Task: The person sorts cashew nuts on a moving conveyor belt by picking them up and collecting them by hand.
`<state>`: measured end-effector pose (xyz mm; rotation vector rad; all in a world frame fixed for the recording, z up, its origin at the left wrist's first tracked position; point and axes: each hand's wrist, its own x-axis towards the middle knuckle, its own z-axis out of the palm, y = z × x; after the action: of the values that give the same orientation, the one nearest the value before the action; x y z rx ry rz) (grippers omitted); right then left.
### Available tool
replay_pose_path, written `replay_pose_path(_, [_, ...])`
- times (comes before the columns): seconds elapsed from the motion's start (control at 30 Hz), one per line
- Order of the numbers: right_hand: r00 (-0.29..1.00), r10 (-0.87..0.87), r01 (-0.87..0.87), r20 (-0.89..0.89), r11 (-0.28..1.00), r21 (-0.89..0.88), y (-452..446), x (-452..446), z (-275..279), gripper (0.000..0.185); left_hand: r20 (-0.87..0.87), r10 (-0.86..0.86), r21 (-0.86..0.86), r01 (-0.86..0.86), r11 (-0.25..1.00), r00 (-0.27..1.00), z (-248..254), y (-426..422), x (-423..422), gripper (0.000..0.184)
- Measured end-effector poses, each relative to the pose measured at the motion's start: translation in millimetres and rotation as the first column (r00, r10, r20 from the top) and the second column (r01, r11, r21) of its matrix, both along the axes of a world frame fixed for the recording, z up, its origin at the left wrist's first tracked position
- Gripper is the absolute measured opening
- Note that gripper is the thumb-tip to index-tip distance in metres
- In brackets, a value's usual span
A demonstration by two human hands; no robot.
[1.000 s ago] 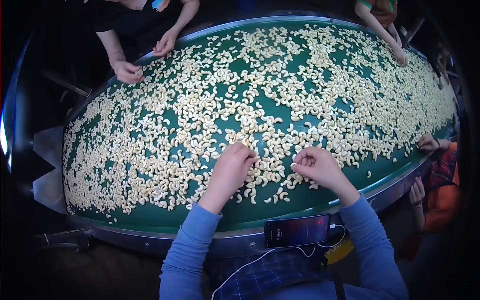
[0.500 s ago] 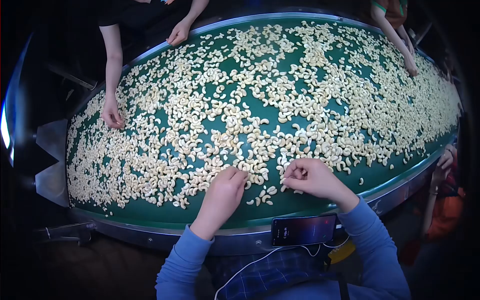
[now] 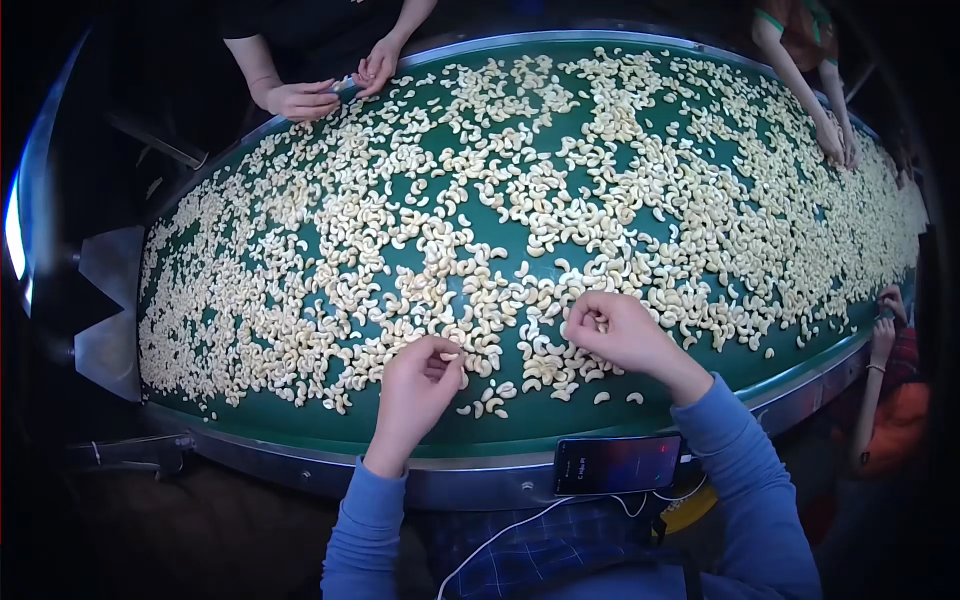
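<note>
Pale cashew nuts lie scattered over a green conveyor belt. My left hand is over the near part of the belt, its thumb and fingers pinched around a cashew nut that shows at the fingertips. To its right, my right hand is closed just above the nuts, fingers curled in towards the thumb. Whatever those right fingers hold, if anything, is hidden. A small group of cashews lies between my hands, nearer the belt's front edge.
A lit phone with a white cable stands at the metal rim before me. Across the belt a co-worker's hands meet over the edge; other workers' hands are at the right. Metal plates flank the left end.
The nuts have shifted left along the belt. My left hand moved left and now shows a cashew at its fingertips; my right moved slightly up. The co-worker opposite drew one hand back to the edge.
</note>
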<state>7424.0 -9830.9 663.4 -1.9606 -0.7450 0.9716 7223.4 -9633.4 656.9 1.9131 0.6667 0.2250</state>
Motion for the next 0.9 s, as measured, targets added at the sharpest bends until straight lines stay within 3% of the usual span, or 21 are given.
replay_pose_path(0.07, [0.854,-0.089,0.218,-0.513,0.956,0.197,-17,20,-22,0.014,0.105,0.131,-0.408,-0.078,0.91,0.986,-16,0,-10,0.007])
replay_pose_path(0.13, [0.902,-0.089,0.188,-0.422,0.962,0.2,-20,33,-19,0.014,0.178,0.264,-0.679,-0.076,0.73,0.948,-19,-6,-9,0.008])
replay_pose_path(0.17, [0.989,-0.067,0.089,-0.129,0.981,0.17,-16,32,-15,0.015,0.169,0.268,-0.71,-0.071,0.7,0.948,-20,-13,-5,0.009])
replay_pose_path(0.2, [0.985,-0.02,0.001,0.172,0.994,0.113,-7,27,-9,0.015,0.136,0.235,-0.692,-0.077,0.718,0.962,-19,-20,0,0.01])
replay_pose_path(0.23, [0.933,0.034,-0.063,0.357,0.996,0.069,1,23,-2,0.016,0.103,0.203,-0.672,-0.082,0.736,0.974,-18,-26,6,0.011])
replay_pose_path(0.27, [0.826,0.012,-0.136,0.564,0.974,0.179,10,20,-18,0.015,0.069,0.172,-0.65,-0.086,0.755,0.983,-15,-33,13,0.012])
replay_pose_path(0.37, [0.717,0.122,-0.124,0.686,0.991,-0.046,18,15,-28,0.019,0.093,0.118,-0.765,-0.005,0.644,0.989,-11,-63,36,0.026])
replay_pose_path(0.47, [0.78,0.143,-0.217,0.61,0.975,0.048,6,4,-15,0.02,0.012,0.01,-0.816,0.004,0.578,1.0,-16,-85,53,0.058])
replay_pose_path(0.57, [0.81,0.177,-0.342,0.559,0.917,0.205,-28,-26,20,0.02,0.025,0.166,-0.944,-0.031,0.328,0.986,-15,-114,64,0.05])
replay_pose_path(0.67, [0.652,0.169,-0.346,0.739,0.934,0.092,-50,6,23,0.022,0.091,-0.001,-0.979,0.09,0.181,0.996,-30,-121,70,0.039])
replay_pose_path(0.7, [0.509,0.065,-0.274,0.858,0.958,0.09,-55,25,11,0.028,0.087,-0.023,-0.988,0.089,0.126,0.996,-24,-123,73,0.03])
replay_pose_path(0.73, [0.403,0.165,-0.219,0.9,0.972,-0.08,-69,39,0,0.047,0.108,-0.023,-0.987,0.11,0.118,0.994,-25,-125,74,0.029])
replay_pose_path(0.83, [0.485,0.402,-0.301,0.776,0.91,-0.284,-106,37,-14,0.068,0.155,-0.01,-0.977,0.155,0.146,0.988,-24,-131,75,0.029])
replay_pose_path(0.9, [0.498,0.493,-0.382,0.713,0.863,-0.33,-122,33,0,0.07,0.106,-0.027,-0.923,0.109,0.37,0.994,-11,-132,82,0.033])
